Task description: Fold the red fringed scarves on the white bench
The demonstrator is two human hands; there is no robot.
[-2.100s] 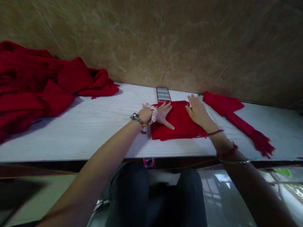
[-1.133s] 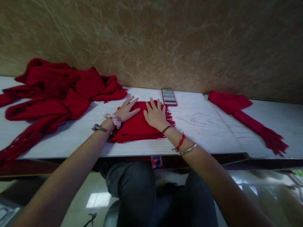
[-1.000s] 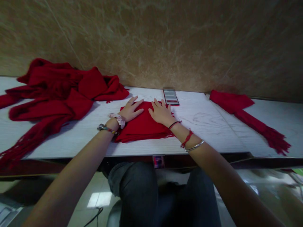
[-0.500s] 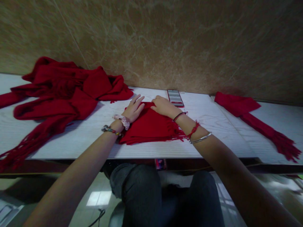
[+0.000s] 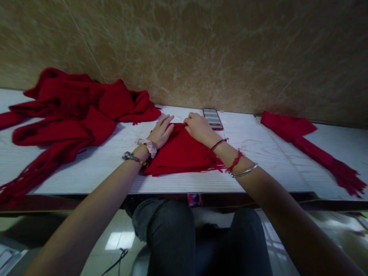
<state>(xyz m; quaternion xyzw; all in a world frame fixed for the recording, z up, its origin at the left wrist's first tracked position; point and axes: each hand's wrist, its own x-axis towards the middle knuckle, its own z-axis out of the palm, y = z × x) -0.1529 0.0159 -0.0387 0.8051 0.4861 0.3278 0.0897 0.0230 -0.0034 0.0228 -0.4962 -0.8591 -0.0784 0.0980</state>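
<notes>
A red fringed scarf (image 5: 179,151) lies folded into a flat block on the white table, its fringe toward the right. My left hand (image 5: 161,132) rests on its far left corner, fingers stretched out and apart, holding nothing. At the far edge of the same scarf, my right hand (image 5: 198,125) has its fingers bent and drawn together on the cloth; the fingertips are partly hidden. Both forearms reach in from the near side.
A heap of loose red scarves (image 5: 83,107) covers the left of the table (image 5: 244,149). A phone (image 5: 212,119) lies beyond my right hand. Another red scarf (image 5: 301,138) is at the right. Behind stands a brown marbled wall (image 5: 184,53).
My right hand has shifted slightly up and its fingers have curled more at the scarf's far edge. The left hand and the folded scarf have hardly moved.
</notes>
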